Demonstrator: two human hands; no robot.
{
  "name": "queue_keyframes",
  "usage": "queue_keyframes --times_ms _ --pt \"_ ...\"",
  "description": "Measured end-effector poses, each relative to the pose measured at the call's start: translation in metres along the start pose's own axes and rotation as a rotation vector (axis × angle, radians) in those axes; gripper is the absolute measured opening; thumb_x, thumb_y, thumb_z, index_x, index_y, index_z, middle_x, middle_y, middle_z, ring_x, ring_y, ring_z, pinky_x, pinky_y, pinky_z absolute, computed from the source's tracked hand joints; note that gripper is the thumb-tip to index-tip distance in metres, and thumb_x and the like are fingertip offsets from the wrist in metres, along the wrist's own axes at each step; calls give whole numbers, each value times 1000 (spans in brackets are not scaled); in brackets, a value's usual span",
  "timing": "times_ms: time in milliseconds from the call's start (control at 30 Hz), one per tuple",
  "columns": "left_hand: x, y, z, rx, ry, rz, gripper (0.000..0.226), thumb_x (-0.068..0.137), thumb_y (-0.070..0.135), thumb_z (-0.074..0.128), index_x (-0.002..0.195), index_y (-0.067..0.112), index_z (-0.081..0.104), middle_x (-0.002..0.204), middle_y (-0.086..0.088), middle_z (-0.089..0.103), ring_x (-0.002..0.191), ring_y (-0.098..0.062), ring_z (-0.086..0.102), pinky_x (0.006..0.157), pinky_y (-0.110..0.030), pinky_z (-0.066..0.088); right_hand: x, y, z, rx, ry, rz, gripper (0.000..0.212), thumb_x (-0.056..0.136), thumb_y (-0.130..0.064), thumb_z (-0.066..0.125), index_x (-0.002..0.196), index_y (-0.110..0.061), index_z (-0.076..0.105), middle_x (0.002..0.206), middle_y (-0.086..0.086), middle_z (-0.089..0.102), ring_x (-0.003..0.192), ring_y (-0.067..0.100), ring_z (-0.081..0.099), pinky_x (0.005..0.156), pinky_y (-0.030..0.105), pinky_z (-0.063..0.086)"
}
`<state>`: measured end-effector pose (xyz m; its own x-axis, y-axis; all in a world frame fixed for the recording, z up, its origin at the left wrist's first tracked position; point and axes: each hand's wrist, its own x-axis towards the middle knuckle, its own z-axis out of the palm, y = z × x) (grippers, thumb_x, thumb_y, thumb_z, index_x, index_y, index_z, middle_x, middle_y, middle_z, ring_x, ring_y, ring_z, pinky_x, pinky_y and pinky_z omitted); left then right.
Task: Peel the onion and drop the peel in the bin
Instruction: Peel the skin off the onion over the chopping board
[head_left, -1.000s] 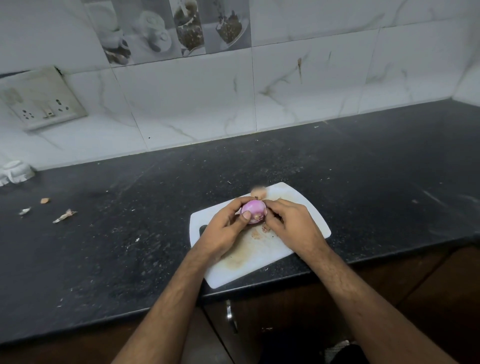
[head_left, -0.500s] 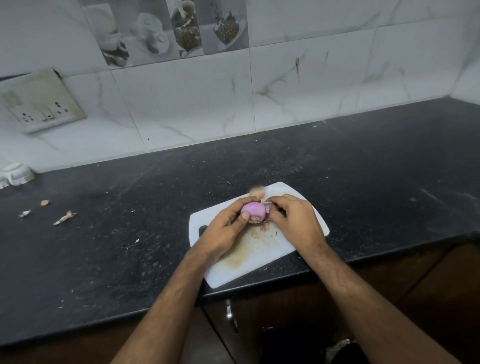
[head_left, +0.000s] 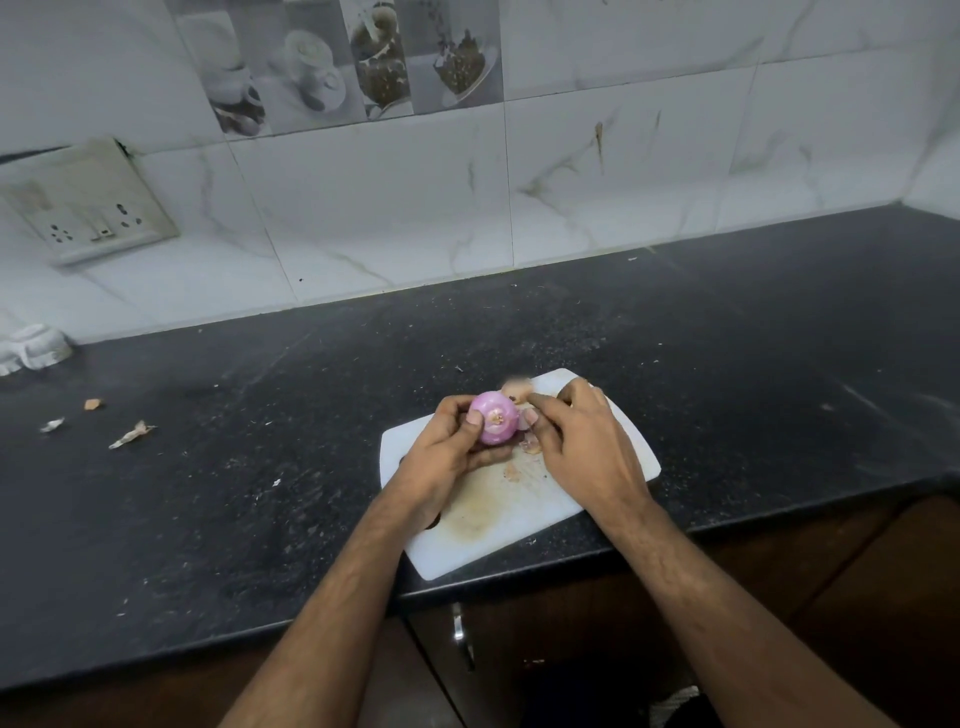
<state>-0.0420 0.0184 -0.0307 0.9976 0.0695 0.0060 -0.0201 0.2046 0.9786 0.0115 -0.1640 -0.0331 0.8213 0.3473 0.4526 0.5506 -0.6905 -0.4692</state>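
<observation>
A small purple onion (head_left: 496, 422) is held just above the white cutting board (head_left: 631, 452), its cut end facing me. My left hand (head_left: 447, 457) cups it from the left and below. My right hand (head_left: 582, 447) is at the onion's right side, its fingertips pinching a pale strip of peel (head_left: 530, 418) that still hangs from the onion. Bits of peel (head_left: 511, 472) lie on the board under the hands, and a blurred brown piece (head_left: 517, 387) sits at the board's far edge. No bin is in view.
The board lies on a black speckled counter (head_left: 260, 467) near its front edge. Peel scraps (head_left: 132, 434) lie at the far left of the counter. A white object (head_left: 31, 351) stands by the wall, below a socket plate (head_left: 88, 202). A cabinet handle (head_left: 460, 631) shows below.
The onion has been turned in my left hand so its cut end faces me. My right hand has drawn a little to the right, pulling peel off the side.
</observation>
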Motion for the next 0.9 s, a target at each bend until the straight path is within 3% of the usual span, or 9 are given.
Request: queue_keyframes --times_ms 133,200,267,433,600,733,900 --pt "0 0 1 -2 -10 34 26 110 12 43 135 6 41 124 -18 65 112 -32 73 94 -37 62 -1 1 -2 107 -27 -61 44 102 -48 50 136 -22 61 103 -5 49 90 12 52 69 34 52" --pt "-1 1 1 26 -42 73 31 110 12 44 140 17 38 119 -6 70 111 -25 72 97 -37 59 0 0 1 34 -126 -115 45 100 -54 49 128 -20 62 103 -4 57 94 15 55 75 36 52" --pt "-3 2 0 99 -77 116 40 109 16 49 147 24 38 129 -4 69 117 -22 68 102 -33 55 0 1 4 -27 -156 -153 43 99 -54 52 117 -17 64 101 -4 59 97 18 55 78 37 50" --pt "-8 6 4 241 -87 201 37 104 17 58 141 16 56 139 0 65 129 -17 61 106 -30 49 -1 2 -3 71 -106 -129 40 101 -40 56 134 -19 59 108 -4 57 102 15 52 78 36 50" --pt "-8 1 4 311 -11 223 32 98 13 69 130 13 67 125 -4 74 111 -15 69 94 -31 55 -4 1 -4 102 -125 -159 39 102 -33 56 140 -24 55 111 -8 53 99 12 53 75 38 53" --pt "-5 -3 1 258 -12 212 33 93 11 76 124 5 68 120 -17 74 109 -29 70 102 -53 55 -6 1 -3 179 -100 -127 39 103 -40 52 139 -26 58 110 -13 53 94 7 56 76 33 54" --pt "-5 -5 0 294 -18 191 26 94 15 75 117 5 68 114 -13 74 105 -27 71 100 -56 56 -7 -3 -4 77 -90 -151 36 102 -38 51 135 -25 60 106 -7 58 94 14 58 74 33 51"
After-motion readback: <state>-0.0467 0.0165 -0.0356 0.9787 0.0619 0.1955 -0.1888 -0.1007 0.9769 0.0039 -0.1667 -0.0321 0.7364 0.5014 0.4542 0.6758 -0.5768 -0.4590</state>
